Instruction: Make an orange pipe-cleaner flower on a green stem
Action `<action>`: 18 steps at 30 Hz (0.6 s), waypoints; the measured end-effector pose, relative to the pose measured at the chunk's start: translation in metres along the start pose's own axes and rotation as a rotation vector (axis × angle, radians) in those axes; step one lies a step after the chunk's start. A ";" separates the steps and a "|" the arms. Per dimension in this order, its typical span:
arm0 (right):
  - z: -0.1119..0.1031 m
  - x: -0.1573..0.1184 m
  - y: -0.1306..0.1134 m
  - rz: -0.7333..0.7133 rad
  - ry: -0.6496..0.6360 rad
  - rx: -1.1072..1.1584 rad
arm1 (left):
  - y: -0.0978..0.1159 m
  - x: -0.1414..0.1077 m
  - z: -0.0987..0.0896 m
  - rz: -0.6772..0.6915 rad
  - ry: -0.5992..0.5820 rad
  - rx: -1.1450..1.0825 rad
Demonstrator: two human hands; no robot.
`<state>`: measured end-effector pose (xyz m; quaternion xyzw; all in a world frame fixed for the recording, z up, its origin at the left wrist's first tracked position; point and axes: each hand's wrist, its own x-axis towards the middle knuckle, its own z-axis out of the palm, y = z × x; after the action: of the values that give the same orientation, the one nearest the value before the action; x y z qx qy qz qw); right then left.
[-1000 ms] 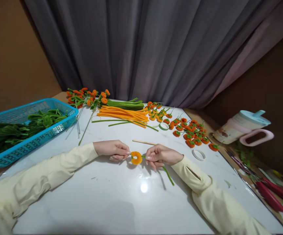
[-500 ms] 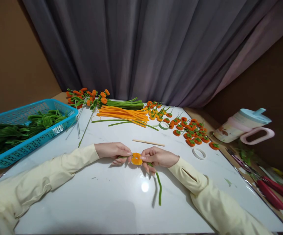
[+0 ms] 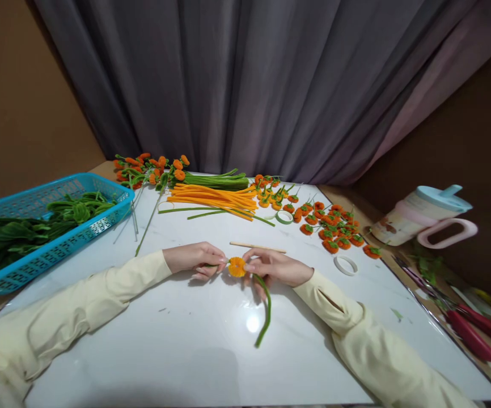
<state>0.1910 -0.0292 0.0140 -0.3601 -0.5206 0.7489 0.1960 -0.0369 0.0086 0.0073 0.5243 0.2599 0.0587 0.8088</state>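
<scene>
Between my hands, just over the white table, is a small yellow-orange pipe-cleaner flower (image 3: 237,267). My left hand (image 3: 197,259) pinches a green pipe cleaner at the flower's left side. With thumb and fingertips, my right hand (image 3: 273,267) grips the flower's right edge. A long green pipe cleaner (image 3: 266,317) hangs down from under my right fingers and curves toward me. Behind my right hand lies a thin wooden stick (image 3: 256,247), partly hidden by it. How the green pieces join the flower is hidden by my fingers.
Orange pipe cleaners (image 3: 211,198) and green ones (image 3: 215,181) lie at the back. Several finished flower heads (image 3: 334,226) spread rightward, near a white tape roll (image 3: 346,265). A blue basket (image 3: 101,212) of green leaves stands left; a cup (image 3: 419,215) and red-handled pliers (image 3: 473,334) are right.
The flower has risen slightly and turned, its centre hole less visible. Both hands have moved up a little. The hanging green pipe cleaner has swung left and bends more.
</scene>
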 end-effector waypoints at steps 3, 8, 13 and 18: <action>0.015 0.002 -0.001 -0.027 0.056 -0.052 | -0.003 0.002 0.007 -0.003 -0.012 -0.009; 0.030 0.007 0.010 -0.129 0.196 -0.173 | -0.006 0.003 0.017 -0.008 0.005 -0.003; 0.029 0.008 0.010 -0.180 0.211 -0.129 | 0.003 -0.001 0.021 -0.006 0.085 0.003; 0.025 0.007 0.004 -0.172 0.116 -0.013 | 0.009 -0.004 0.022 0.003 0.101 -0.001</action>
<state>0.1681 -0.0427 0.0128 -0.3583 -0.5422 0.7038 0.2870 -0.0277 -0.0069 0.0240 0.5206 0.2997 0.0865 0.7948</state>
